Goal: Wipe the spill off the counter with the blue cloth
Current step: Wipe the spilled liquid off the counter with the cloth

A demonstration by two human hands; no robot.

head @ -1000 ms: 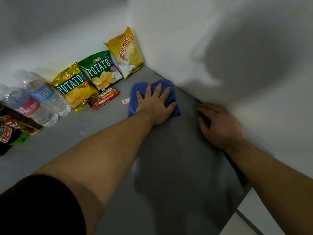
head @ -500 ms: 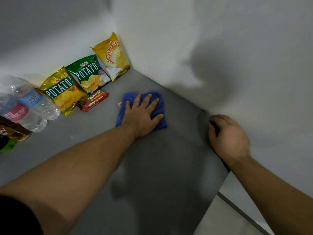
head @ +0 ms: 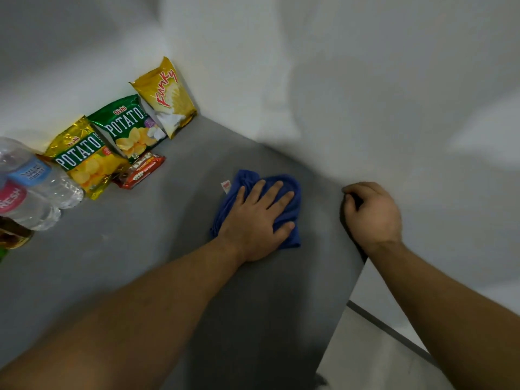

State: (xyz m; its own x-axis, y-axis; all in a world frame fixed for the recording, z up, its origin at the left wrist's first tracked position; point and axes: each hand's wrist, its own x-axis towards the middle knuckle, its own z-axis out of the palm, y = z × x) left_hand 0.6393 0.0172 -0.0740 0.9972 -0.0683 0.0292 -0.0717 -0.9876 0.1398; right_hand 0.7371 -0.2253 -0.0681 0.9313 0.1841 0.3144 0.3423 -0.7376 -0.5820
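The blue cloth (head: 245, 180) lies bunched on the grey counter (head: 135, 249), a small white tag at its far left corner. My left hand (head: 259, 218) presses down on it, fingers spread over the fabric and thumb on its near right corner. My right hand (head: 371, 215) is curled over the counter's right edge, next to the white wall, a short gap to the right of the cloth. I cannot make out any spill on the grey surface.
Snack bags lean on the back wall: a yellow Funky bag (head: 166, 99), a green potato bag (head: 129, 128), a gold potato bag (head: 84, 159), with a red packet (head: 139, 170) lying flat. Water bottles (head: 36, 187) lie at the far left. Pale floor (head: 365, 358) shows past the counter's right edge.
My left hand has slid the cloth away from the red packet and the corner, toward me and the counter's right edge. My right hand has stayed on the edge.
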